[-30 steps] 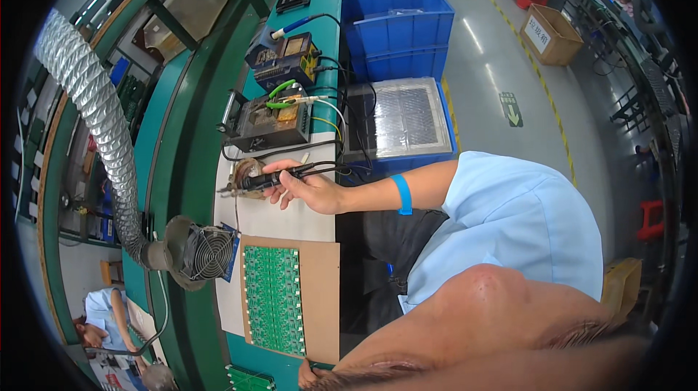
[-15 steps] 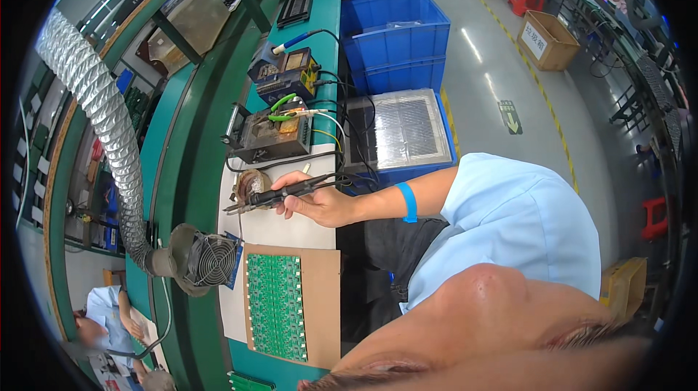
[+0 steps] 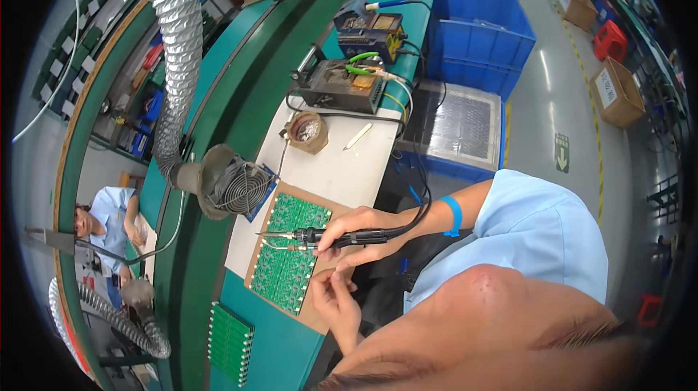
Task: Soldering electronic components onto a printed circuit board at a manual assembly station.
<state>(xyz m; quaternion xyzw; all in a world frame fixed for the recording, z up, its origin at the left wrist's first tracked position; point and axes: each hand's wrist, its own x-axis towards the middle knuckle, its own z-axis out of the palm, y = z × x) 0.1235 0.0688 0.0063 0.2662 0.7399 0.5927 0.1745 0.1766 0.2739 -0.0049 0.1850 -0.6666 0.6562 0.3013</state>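
My right hand, with a blue band on its wrist, grips two black-handled soldering irons side by side. One tip is straight, the other bent; both point left over a green circuit board panel. The panel lies on a sheet of brown cardboard at the bench's edge. Just below the right hand is my left hand, its fingers curled together by the cardboard's edge. Whatever they may hold is hidden. A round brown pot with silvery material inside and a slim white stick lie farther off.
Soldering stations with cables stand toward the far end. A fan on a silver duct overhangs the panel's left side. More green boards lie nearer. Blue crates stand right of the bench. Another person works across it.
My right hand has carried the irons from beside the pot to over the circuit board panel. My left hand has come into view below it. The whole view has shifted.
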